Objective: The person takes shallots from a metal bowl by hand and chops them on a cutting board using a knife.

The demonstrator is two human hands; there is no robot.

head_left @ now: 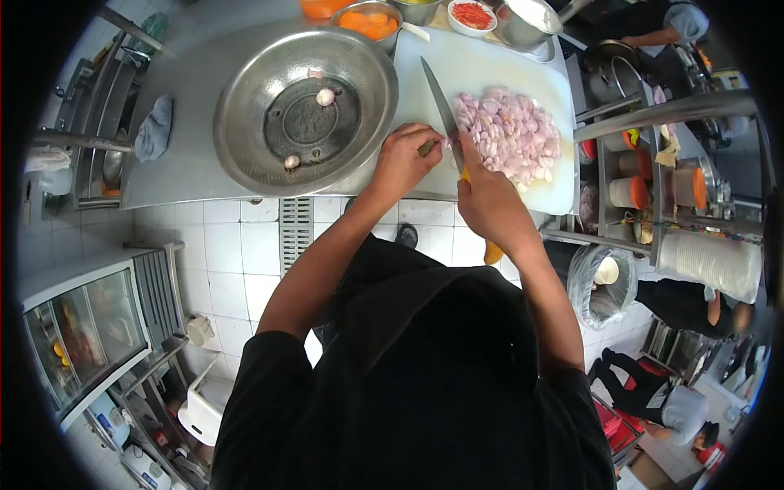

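My right hand point(492, 204) is closed around the yellow handle of a kitchen knife point(438, 94), its long blade pointing away from me over the white cutting board point(523, 65). Against the blade's left side, at the board's near edge, my left hand point(406, 159) pinches a small shallot point(446, 144), mostly hidden by the fingers. A heap of sliced shallots point(510, 135) lies just right of the blade. Left of my hands stands a wide steel bowl point(237, 106) with a few whole shallots point(326, 97) in it.
Behind the board are a steel pot of cut carrots point(369, 24), a white bowl of sliced red peppers point(471, 16) and another metal pot point(523, 28). A grey cloth point(154, 129) lies at the table's left. Other people point(674, 408) are at the right, near a lined bin point(604, 286).
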